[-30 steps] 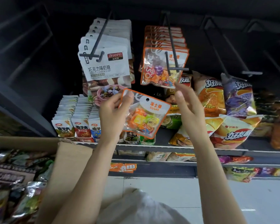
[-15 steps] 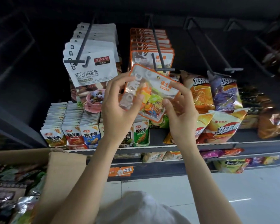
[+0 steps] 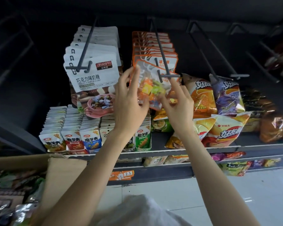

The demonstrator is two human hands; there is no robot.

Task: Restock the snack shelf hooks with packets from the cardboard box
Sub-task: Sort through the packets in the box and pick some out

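An orange-edged clear candy packet [image 3: 151, 86] is raised to the tip of the middle black hook [image 3: 166, 69], in front of a row of like orange packets [image 3: 153, 44]. My left hand [image 3: 129, 101] pinches the packet's left edge, fingers reaching up to its top corner. My right hand [image 3: 175, 101] holds its lower right side, index finger pointing up at the hook's crossbar. The cardboard box [image 3: 60, 175] stands at lower left with mixed snack packets [image 3: 10, 193] inside.
White chocolate-candy packets [image 3: 91, 74] fill the left hook. Chip bags [image 3: 201, 95] hang and lie at right; further hooks [image 3: 219, 54] to the right are bare. Small konjac snack packs [image 3: 72, 137] line the shelf below. White tiled floor [image 3: 203, 193] lies beneath.
Both hands have lifted the candy packet from in front of the shelf up to the middle hook's tip. My right index finger now points up at the crossbar.
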